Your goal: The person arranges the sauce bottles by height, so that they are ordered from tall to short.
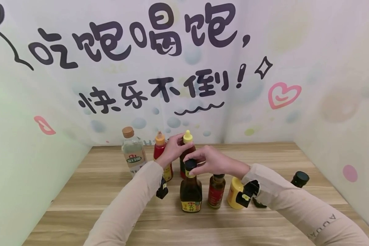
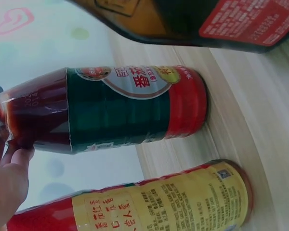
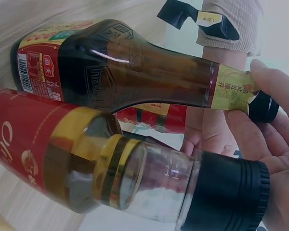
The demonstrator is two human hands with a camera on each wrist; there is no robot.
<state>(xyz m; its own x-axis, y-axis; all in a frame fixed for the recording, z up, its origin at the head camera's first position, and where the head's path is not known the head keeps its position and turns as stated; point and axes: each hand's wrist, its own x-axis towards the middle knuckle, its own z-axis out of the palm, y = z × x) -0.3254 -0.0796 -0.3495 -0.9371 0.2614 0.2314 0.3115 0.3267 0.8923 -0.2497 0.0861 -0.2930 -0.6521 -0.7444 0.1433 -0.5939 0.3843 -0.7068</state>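
Observation:
My left hand [image 1: 176, 149] grips a ketchup bottle [image 1: 182, 160] just below its yellow nozzle cap; its dark green and red label [image 2: 120, 106] faces the left wrist view. In front of it, my right hand [image 1: 212, 160] holds a dark soy sauce bottle [image 1: 191, 191] by the neck and black cap between thumb and fingers. The bottle looks upright. A red squeeze bottle [image 1: 167, 171] with an orange cap is left of the ketchup, partly behind my left wrist. Close by my right hand is a small bottle with a red label [image 1: 216, 193].
At the back left stands a clear bottle [image 1: 133, 150] with a brown cap. A yellow container [image 1: 235, 193] and a dark bottle with a black cap [image 1: 300, 178] are at the right, partly hidden by my right arm. A printed cloth wall [image 1: 249, 119] borders the wooden table [image 1: 89, 198].

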